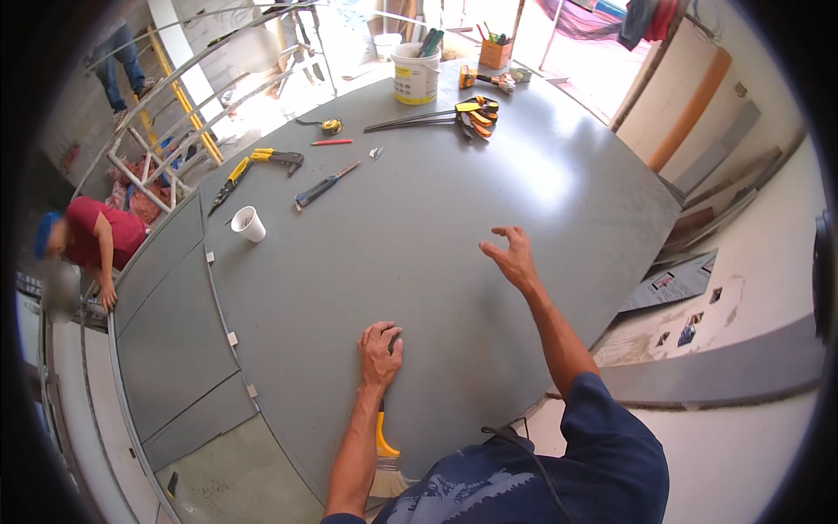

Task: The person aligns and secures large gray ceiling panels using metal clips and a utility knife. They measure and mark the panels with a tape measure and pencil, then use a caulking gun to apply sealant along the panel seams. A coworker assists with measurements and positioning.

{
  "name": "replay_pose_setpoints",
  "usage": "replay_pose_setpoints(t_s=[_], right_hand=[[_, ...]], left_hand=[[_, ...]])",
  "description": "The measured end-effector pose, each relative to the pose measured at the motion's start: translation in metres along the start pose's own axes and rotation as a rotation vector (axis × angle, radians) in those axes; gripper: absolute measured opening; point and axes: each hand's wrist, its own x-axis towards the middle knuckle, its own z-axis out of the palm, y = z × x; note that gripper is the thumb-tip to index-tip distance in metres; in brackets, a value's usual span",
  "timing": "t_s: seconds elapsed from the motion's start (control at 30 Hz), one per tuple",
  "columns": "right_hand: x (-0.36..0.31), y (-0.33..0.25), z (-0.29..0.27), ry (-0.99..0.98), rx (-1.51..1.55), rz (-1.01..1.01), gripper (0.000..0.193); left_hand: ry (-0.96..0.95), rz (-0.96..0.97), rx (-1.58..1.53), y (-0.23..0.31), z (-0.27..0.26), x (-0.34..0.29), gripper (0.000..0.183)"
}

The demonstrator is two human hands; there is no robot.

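Observation:
My left hand (381, 356) is closed around the dark end of a brush handle, over the near part of a large grey sheet surface (436, 253). The brush (387, 441) points back toward my body, with a yellow part and pale bristles showing beside my left forearm. Farther right, my right hand (513, 260) hovers over the grey surface with its fingers apart and slightly bent, holding nothing. A white paper cup (249, 224) stands to the left, ahead of my left hand.
Toward the far side lie yellow-handled snips (231, 183), a blue-handled tool (326, 186), a red pencil (332, 142), a tape measure (331, 127), clamps (476, 118) and an orange drill (485, 80). A white bucket (415, 74) stands behind. A person (100, 229) leans at the left edge.

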Motion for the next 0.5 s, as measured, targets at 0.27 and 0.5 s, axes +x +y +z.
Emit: replay_pose_setpoints(t_s=[0.27,0.5], right_hand=[[0.319,0.018,0.052,-0.064,-0.410,-0.008,0.082],[0.453,0.015,0.070,-0.151,-0.541,0.231,0.106]], left_hand=[[0.173,-0.194,-0.102,0.000,-0.009,0.012,0.021],[0.240,-0.252,0.079,0.009,0.003,0.026,0.022]])
